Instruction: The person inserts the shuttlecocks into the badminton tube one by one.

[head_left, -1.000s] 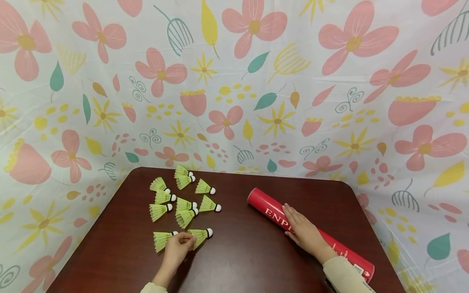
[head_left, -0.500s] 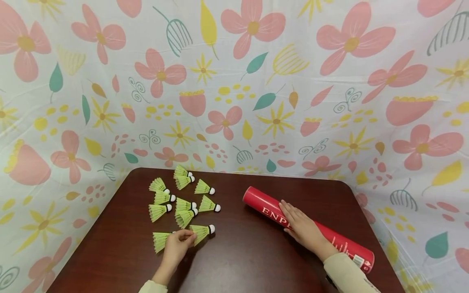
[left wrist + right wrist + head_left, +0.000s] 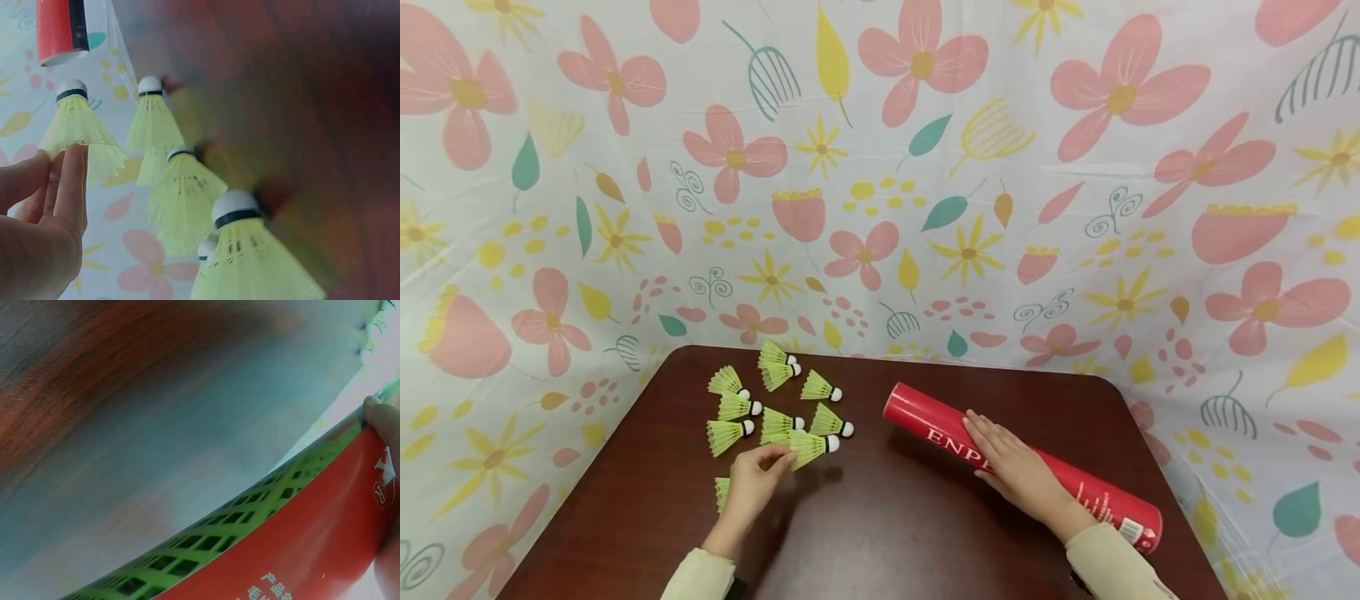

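Thumb and fingers of my left hand (image 3: 754, 485) pinch a yellow shuttlecock (image 3: 807, 448) at its skirt edge, its white cork pointing right. In the left wrist view this shuttlecock (image 3: 80, 128) has its cork upward, and its skirt rim lies between the fingertips. My right hand (image 3: 1018, 471) holds a long red shuttlecock tube (image 3: 1108, 500) from above, fingers over the far side and thumb on the near side. The tube lies slantwise, its far end toward the left. In the right wrist view the tube (image 3: 294, 544) shows a green checked band and white lettering.
Several shuttlecocks lie in a loose group at the table's back left, among them one shuttlecock (image 3: 822, 385) near the back. Another shuttlecock (image 3: 722, 493) is partly hidden behind the left hand. A flowered cloth (image 3: 880, 167) hangs behind the dark brown table (image 3: 880, 533).
The held shuttlecock has risen from the table and moved away from me, over the group. The tube has shifted left and turned slightly under the right hand.
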`<action>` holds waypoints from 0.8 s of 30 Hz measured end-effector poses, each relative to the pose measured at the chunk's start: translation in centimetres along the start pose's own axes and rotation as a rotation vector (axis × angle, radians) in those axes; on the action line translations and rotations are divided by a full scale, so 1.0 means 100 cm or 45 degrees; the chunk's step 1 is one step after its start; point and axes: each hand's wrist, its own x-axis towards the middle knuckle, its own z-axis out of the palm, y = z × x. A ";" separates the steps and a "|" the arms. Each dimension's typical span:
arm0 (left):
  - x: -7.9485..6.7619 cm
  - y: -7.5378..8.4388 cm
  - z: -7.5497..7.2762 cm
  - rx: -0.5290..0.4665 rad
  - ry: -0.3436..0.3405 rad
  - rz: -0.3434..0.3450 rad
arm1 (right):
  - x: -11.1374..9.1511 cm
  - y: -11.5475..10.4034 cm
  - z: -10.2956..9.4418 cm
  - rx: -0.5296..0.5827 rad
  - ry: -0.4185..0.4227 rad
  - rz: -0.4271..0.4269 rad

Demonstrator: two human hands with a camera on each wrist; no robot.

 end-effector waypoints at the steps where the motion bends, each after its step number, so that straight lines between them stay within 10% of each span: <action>1: 0.002 0.001 -0.001 0.002 -0.002 0.007 | 0.000 -0.001 -0.001 0.008 0.002 -0.009; 24: 0.050 0.022 -0.001 0.132 -0.094 0.244 | 0.012 -0.021 -0.003 0.064 -0.015 -0.105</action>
